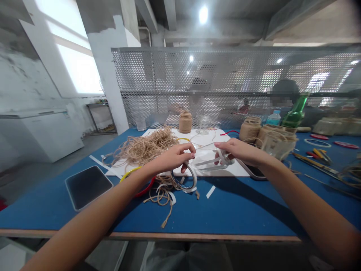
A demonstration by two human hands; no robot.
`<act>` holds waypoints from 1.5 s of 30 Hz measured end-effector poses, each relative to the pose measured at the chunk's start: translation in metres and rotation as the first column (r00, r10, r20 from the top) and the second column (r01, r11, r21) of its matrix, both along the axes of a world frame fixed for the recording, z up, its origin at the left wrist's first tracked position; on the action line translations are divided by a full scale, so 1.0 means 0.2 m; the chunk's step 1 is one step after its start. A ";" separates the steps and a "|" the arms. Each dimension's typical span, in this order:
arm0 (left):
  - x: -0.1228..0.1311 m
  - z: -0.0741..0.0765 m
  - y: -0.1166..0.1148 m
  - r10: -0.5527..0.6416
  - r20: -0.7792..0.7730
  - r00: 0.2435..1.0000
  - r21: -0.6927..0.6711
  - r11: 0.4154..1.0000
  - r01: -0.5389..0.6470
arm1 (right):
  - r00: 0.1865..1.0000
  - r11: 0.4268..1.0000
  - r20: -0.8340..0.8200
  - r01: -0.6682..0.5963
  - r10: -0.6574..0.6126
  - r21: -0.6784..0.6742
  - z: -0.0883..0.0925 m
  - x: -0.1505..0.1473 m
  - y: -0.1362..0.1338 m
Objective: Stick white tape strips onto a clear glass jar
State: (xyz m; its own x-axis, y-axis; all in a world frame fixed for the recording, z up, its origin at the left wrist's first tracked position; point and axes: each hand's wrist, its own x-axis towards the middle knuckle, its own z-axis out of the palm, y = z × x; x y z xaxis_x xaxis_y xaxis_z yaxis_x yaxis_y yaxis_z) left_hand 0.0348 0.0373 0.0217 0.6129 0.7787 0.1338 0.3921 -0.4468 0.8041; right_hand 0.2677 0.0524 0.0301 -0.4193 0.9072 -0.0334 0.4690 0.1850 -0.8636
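My left hand is closed on a roll of white tape, which hangs below the fingers above the table's near part. A clear glass jar lies on its side in the air, its neck gripped by my right hand. White tape runs along the jar between the two hands. Under them lies a white sheet. To the left of my left hand spreads a loose heap of jute twine. Short white tape strips lie on the blue table.
Twine-wrapped jars and a green bottle stand at the right, with scissors nearer. Another wrapped jar and a bare glass jar stand before the perforated metal screen. A dark tablet lies at left.
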 end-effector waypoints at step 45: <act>0.00 -0.01 0.01 -0.037 -0.035 0.999 0.047 0.998 0.038 | 0.998 1.000 0.059 -0.022 0.021 0.008 0.00 0.01 -0.01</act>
